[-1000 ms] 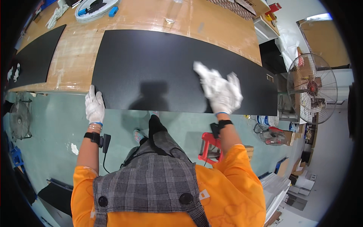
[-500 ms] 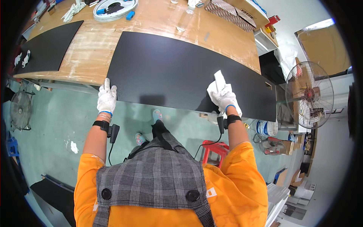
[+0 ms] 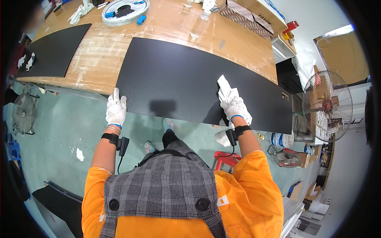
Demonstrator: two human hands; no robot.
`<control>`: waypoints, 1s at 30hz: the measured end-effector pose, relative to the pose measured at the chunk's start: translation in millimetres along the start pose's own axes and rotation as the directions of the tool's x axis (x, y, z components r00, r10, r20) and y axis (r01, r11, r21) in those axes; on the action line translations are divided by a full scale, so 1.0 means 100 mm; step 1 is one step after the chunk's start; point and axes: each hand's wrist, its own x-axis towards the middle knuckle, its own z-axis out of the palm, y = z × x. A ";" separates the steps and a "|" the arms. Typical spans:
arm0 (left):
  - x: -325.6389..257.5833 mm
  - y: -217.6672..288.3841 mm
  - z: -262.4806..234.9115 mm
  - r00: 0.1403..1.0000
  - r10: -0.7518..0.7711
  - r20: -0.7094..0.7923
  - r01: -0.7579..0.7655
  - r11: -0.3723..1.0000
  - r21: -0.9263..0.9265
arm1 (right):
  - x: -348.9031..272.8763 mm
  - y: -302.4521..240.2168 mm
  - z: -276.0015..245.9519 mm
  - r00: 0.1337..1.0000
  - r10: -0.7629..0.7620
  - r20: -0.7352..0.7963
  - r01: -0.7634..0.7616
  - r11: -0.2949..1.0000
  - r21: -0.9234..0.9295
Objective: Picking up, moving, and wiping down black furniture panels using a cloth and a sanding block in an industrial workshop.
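A large matte black panel (image 3: 178,75) lies on the worktable, its near edge reaching over the table's front edge. At its near left corner rests my left hand (image 3: 116,108), in a white knit glove, fingers stretched out and slightly apart against the edge. My right hand (image 3: 237,109), gloved the same way, is closed on a crumpled white cloth (image 3: 227,89) and presses it on the panel's right half, close to the near edge. One end of the cloth points away from me; the fingers beneath are partly hidden.
On the table (image 3: 93,59) lie another black panel (image 3: 55,51) with white scraps, a round white tray (image 3: 127,16), a blue block (image 3: 141,20) and a clear bottle (image 3: 205,15). A fan (image 3: 327,105) stands right; a red stool (image 3: 227,158) is below the panel.
The whole view has shifted slightly. My right hand with the cloth has moved a little left and nearer along the panel. My left hand stays at the corner.
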 end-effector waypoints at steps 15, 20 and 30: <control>0.01 -0.02 0.02 1.000 0.027 -0.006 -0.027 0.999 -0.032 | -0.07 -0.08 -0.15 0.997 -0.018 0.078 0.017 1.000 0.022; 0.00 -0.03 0.03 0.999 0.032 -0.019 -0.033 0.999 -0.018 | -0.09 -0.09 -0.19 0.995 -0.046 0.094 0.038 0.996 0.087; 0.01 0.01 0.00 0.999 0.036 -0.017 -0.036 0.999 -0.009 | -0.06 0.25 0.05 0.950 0.063 -0.305 -0.031 0.994 0.109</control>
